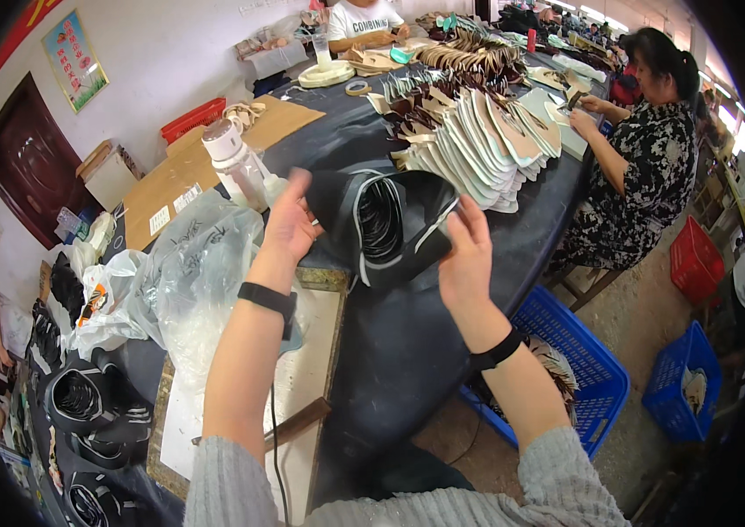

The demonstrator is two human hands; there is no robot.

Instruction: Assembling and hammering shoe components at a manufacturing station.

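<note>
A bundle of nested black shoe uppers (381,220) with pale edge lines is in front of me over the dark table, its layered opening facing me. My right hand (467,250) grips its right end, thumb and fingers closed on the edge. At the left end is my left hand (291,224), slightly smeared by motion, with the black material between its thumb and fingers. Similar bundles of black uppers (96,400) lie at the lower left. Close beyond my left hand are a white-capped bottle (233,162) and a clear plastic bag (201,263).
Long stacks of pale and brown cut pieces (478,145) cover the far table. A person (644,149) works at the right, another (363,26) at the back. A blue basket (579,360) stands below the table edge. A stone-edged white board (302,386) lies nearby.
</note>
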